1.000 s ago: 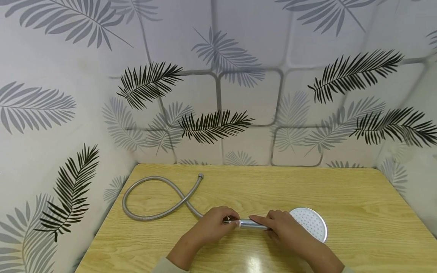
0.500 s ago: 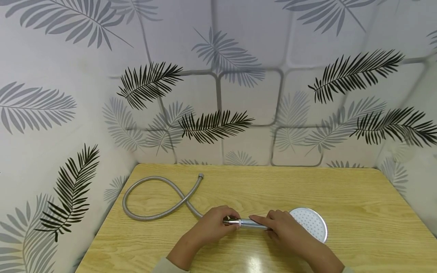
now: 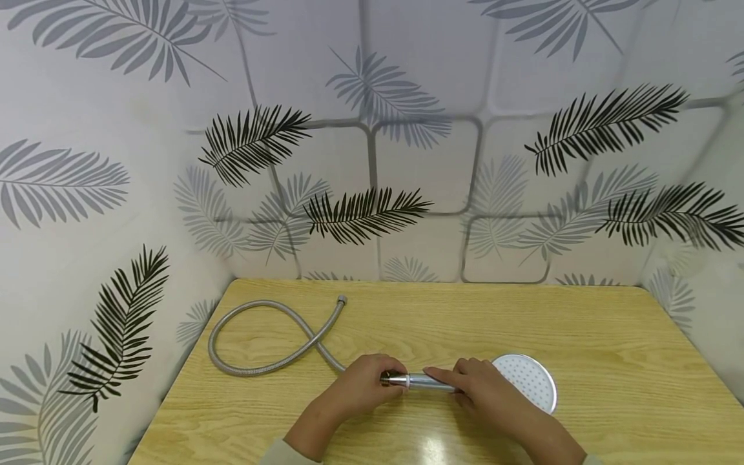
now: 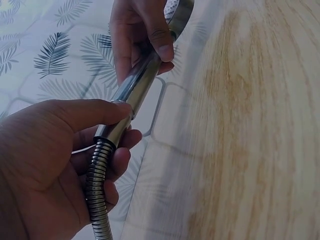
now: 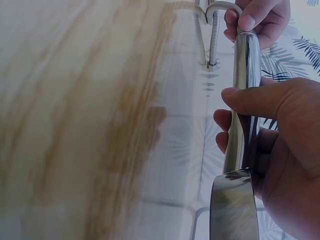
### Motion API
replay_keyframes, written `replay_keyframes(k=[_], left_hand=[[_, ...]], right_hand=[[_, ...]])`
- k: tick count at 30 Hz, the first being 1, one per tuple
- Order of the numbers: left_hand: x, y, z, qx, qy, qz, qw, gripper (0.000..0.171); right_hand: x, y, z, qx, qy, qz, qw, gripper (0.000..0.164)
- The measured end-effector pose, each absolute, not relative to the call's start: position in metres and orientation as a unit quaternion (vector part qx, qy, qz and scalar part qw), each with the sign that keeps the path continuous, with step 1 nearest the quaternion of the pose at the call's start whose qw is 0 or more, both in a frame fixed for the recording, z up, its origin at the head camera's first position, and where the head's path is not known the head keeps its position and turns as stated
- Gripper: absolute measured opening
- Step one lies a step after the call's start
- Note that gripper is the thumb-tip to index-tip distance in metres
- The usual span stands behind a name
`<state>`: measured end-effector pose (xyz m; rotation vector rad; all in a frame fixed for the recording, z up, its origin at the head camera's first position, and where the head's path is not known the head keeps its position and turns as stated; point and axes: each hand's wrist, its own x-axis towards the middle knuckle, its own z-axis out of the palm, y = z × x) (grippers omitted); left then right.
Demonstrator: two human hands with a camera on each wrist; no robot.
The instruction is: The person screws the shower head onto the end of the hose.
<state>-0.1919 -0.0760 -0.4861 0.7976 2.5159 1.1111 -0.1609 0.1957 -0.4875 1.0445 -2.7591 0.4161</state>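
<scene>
A chrome hand shower lies sideways in the head view, its round white spray face (image 3: 527, 382) at the right. My right hand (image 3: 485, 387) grips its handle (image 5: 245, 60), fingers wrapped round and thumb along the top in the right wrist view. At the handle's lower end my left hand (image 3: 366, 384) pinches the metal end nut (image 4: 112, 132) of the shower hose (image 4: 97, 185) between thumb and fingers. Nut and handle sit in line, end against end. The ribbed hose runs down past the left palm, partly hidden by the hand in the head view.
The rest of the hose makes a loop on the wooden table (image 3: 610, 342) at the left, crossing over itself. Its free end fitting (image 3: 341, 299) points toward the back edge. A leaf-patterned wall covering (image 3: 424, 161) stands behind and beside the table.
My left fingers have shifted and rolled slightly at the nut, and more of the nut shows between them now. The right hand and the hand shower have stayed in place.
</scene>
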Motion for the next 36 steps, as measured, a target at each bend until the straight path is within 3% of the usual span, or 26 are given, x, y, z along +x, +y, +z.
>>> replay_keyframes(k=[18,26,36], left_hand=[[-0.1898,-0.0779,-0.4851,0.28,0.864,0.399,0.124,0.018],[-0.1904,-0.079,-0.4862,0.28,0.871,0.384,0.125,0.025],[-0.1913,-0.077,-0.4859,0.266,0.867,0.394,0.151,0.027]], right_hand=[[-0.1593,0.1962,-0.4893,0.354,-0.919,0.133,0.11,0.066],[-0.1598,0.1966,-0.4884,0.349,-0.922,0.134,0.099,0.066],[-0.1571,0.1961,-0.4862,0.338,-0.926,0.135,0.097,0.066]])
